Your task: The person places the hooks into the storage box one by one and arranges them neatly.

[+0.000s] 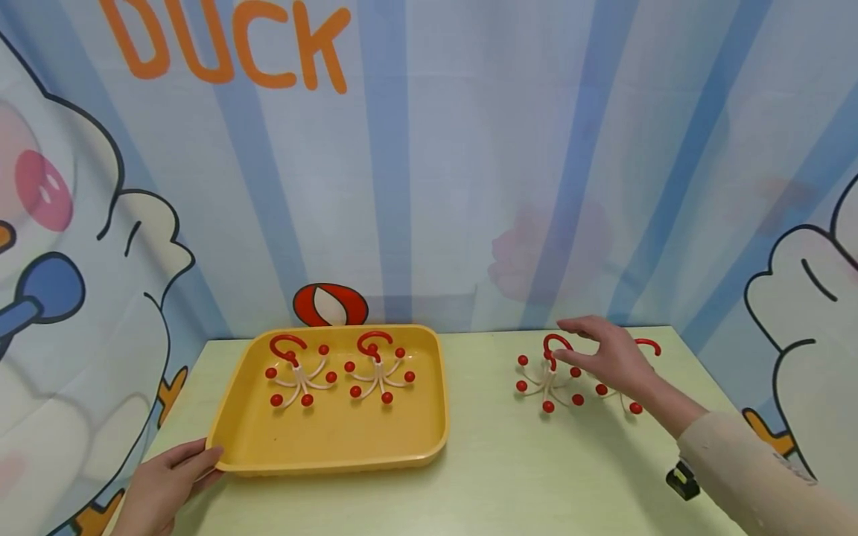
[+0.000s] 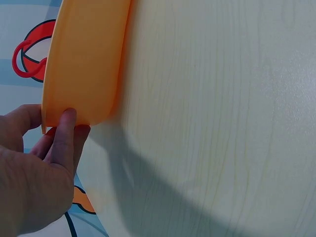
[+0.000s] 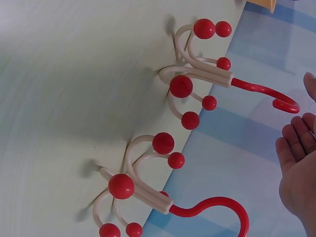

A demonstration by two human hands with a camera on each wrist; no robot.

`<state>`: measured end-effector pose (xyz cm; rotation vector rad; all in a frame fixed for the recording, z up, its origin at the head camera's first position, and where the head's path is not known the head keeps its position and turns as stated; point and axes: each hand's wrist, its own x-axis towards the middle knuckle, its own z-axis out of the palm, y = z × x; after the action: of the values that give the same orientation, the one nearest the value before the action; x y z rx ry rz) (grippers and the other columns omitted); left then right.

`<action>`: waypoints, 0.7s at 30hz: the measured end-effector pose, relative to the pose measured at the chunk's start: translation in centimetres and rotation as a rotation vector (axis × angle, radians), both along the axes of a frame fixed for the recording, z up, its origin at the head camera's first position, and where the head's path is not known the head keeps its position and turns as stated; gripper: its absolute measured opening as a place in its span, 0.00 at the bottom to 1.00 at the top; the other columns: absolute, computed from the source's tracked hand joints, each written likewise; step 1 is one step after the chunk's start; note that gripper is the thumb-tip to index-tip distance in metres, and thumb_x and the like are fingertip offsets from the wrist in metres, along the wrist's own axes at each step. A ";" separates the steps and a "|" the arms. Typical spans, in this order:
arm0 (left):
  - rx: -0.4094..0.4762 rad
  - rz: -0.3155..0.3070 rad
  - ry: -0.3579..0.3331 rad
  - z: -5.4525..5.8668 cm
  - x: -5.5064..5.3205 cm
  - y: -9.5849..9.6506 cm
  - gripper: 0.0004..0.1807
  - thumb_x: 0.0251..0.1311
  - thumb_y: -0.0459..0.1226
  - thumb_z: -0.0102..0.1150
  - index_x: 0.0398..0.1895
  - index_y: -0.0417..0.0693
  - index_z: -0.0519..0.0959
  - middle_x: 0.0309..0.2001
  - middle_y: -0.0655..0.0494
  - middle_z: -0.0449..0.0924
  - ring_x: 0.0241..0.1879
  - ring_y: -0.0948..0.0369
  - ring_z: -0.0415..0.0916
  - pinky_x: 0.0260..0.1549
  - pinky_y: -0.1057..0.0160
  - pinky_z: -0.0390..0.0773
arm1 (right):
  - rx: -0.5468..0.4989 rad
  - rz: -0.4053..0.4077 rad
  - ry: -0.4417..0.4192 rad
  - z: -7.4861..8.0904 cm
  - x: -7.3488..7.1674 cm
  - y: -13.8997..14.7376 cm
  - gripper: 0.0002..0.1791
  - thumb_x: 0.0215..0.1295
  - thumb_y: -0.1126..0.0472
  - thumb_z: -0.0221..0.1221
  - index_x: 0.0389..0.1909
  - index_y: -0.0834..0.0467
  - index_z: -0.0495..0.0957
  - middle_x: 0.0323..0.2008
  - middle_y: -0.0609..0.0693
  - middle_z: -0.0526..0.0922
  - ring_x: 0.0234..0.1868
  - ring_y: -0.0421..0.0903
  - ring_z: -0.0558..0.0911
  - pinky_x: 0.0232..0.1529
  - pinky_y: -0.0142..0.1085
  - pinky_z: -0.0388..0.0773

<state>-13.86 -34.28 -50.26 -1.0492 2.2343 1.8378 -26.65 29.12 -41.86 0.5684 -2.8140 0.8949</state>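
Note:
My left hand (image 1: pixel 164 484) grips the near-left corner of a yellow plastic tray (image 1: pixel 322 443), thumb over the rim and fingers against the outer wall. Two multi-arm hook hangers stand in the tray: a left one (image 1: pixel 301 378) and a right one (image 1: pixel 379 372). Each has a red top hook and curved cream arms tipped with red balls. To the right, a third hanger (image 1: pixel 550 380) and a fourth (image 1: pixel 622 398) stand on the table. My right hand (image 1: pixel 613 357) hovers beside their hooks, fingers apart; the right wrist view shows a gap between it and the hook (image 3: pixel 286 106). The hand partly hides the fourth hanger.
The pale wood-grain table (image 1: pixel 503 476) backs onto a striped blue cartoon curtain (image 1: pixel 456 186). Between the tray and the standing hangers lies a stretch of table. A black wrist device (image 1: pixel 682 480) shows by the right sleeve.

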 end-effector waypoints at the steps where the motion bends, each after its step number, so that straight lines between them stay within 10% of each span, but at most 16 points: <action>1: 0.001 -0.002 0.001 -0.1 0.0 -0.1 0.34 0.70 0.31 0.70 0.72 0.22 0.69 0.62 0.23 0.75 0.34 0.58 0.89 0.40 0.54 0.94 | -0.002 -0.001 0.000 -0.1 0.0 0.0 0.32 0.72 0.50 0.72 0.70 0.60 0.79 0.64 0.61 0.82 0.65 0.66 0.80 0.62 0.65 0.83; 21: 0.010 -0.010 0.020 0.3 0.2 0.1 0.34 0.69 0.30 0.70 0.72 0.20 0.68 0.53 0.29 0.82 0.33 0.59 0.90 0.40 0.55 0.94 | -0.034 -0.057 -0.013 -1.3 -0.7 -0.3 0.20 0.72 0.56 0.71 0.60 0.61 0.85 0.56 0.60 0.87 0.58 0.64 0.85 0.58 0.61 0.88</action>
<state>-13.64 -34.16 -49.93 -1.0203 2.2351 1.8614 -27.31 28.81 -43.17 0.4774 -2.8053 0.9376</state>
